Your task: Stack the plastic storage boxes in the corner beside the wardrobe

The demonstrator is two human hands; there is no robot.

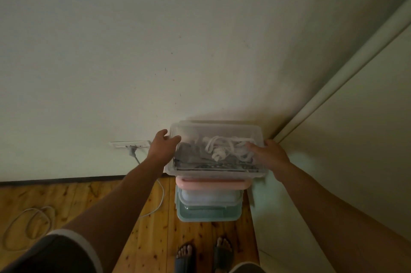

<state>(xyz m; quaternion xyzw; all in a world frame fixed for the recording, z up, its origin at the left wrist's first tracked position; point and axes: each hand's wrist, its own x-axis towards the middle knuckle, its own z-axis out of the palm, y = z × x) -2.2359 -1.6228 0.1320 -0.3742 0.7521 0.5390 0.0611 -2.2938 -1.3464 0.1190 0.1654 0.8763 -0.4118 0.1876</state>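
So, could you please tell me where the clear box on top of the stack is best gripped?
By its two short ends, under the lid rim, one hand from each side. The clear box is wide and shallow, its rim juts out there, and the left hand and right hand hold it so.

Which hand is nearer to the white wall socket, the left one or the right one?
Left. The left hand grips the left end of the clear box, just right of the wall socket. The right hand holds the opposite end, beside the wardrobe.
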